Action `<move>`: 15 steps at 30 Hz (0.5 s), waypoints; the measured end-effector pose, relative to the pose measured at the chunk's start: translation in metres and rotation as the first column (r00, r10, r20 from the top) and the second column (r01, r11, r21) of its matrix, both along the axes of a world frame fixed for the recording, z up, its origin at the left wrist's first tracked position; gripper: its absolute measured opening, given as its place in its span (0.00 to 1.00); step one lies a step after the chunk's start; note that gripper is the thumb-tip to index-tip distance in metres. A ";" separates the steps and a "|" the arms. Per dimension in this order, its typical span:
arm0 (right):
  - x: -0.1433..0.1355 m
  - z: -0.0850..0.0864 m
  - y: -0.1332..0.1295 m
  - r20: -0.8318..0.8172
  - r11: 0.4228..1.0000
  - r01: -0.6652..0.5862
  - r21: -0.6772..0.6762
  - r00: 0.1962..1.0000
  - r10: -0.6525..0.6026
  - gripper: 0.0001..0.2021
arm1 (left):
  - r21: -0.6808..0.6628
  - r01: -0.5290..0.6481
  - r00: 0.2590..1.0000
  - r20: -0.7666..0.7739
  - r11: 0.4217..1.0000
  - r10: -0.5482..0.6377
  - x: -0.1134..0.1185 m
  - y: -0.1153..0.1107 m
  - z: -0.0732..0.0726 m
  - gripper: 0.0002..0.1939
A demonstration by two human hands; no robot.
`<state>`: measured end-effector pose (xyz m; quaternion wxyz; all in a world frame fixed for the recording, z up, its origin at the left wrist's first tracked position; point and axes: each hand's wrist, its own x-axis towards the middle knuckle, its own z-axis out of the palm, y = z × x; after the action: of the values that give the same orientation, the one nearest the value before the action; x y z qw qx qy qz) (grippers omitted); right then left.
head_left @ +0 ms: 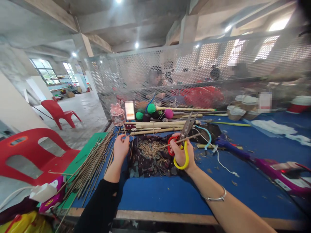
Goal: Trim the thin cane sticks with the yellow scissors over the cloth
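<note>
Single head-worn view, looking forward and down across the blue worktable (170,194), close to its near edge. Mesh screen (194,64) closes the far side.

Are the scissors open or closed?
Closed, or nearly. The scissors in the right hand show their blades together, pointing up, with a thin stick across them.

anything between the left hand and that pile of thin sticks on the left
Nothing visible. The left hand sits right at the upper end of the stick pile, its fingers apparently already pinching one thin stick. The right hand holds scissors and a stick on the far side of the dark cloth.
</note>
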<state>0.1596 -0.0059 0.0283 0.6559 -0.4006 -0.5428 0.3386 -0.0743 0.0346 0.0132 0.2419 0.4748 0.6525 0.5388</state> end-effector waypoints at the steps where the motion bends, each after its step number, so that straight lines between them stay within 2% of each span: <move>1: 0.000 -0.001 -0.002 0.062 0.999 0.031 0.044 0.997 -0.034 0.08 | -0.066 -0.023 0.983 -0.185 0.998 0.010 -0.007 0.001 -0.001 0.16; 2: 0.000 -0.002 -0.004 0.123 0.994 0.061 0.092 0.990 -0.072 0.08 | -0.111 -0.070 0.940 -0.340 0.991 0.028 -0.012 0.001 -0.002 0.17; 4: 0.000 -0.004 -0.007 0.215 0.983 0.090 0.161 0.969 -0.124 0.08 | -0.086 -0.173 0.817 -0.569 0.981 0.094 -0.016 -0.001 -0.002 0.20; 6: -0.001 -0.006 -0.009 0.249 0.982 0.073 0.174 0.962 -0.116 0.09 | -0.004 -0.197 0.721 -0.678 0.980 0.142 -0.013 -0.003 -0.003 0.22; 7: -0.001 -0.006 -0.010 0.255 0.984 0.057 0.170 0.962 -0.100 0.10 | 0.010 -0.177 0.701 -0.701 0.984 0.133 -0.011 -0.003 -0.005 0.21; 9: -0.001 -0.007 -0.009 0.270 0.982 0.057 0.178 0.957 -0.104 0.10 | -0.076 -0.122 0.705 -0.709 0.990 0.033 -0.005 -0.003 -0.009 0.19; 12: 0.001 -0.006 -0.007 0.310 0.968 0.104 0.228 0.935 -0.174 0.09 | -0.300 -0.063 0.716 -0.678 0.952 -0.166 0.001 0.000 -0.017 0.17; 15: 0.002 -0.005 -0.005 0.359 0.958 0.126 0.256 0.908 -0.215 0.08 | -0.365 -0.049 0.710 -0.668 0.930 -0.225 0.000 0.001 -0.021 0.15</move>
<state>0.1618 -0.0112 0.0230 0.6057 -0.4276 -0.6582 0.1305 -0.0746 0.0353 -0.0079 0.0849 0.6218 0.7577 0.1793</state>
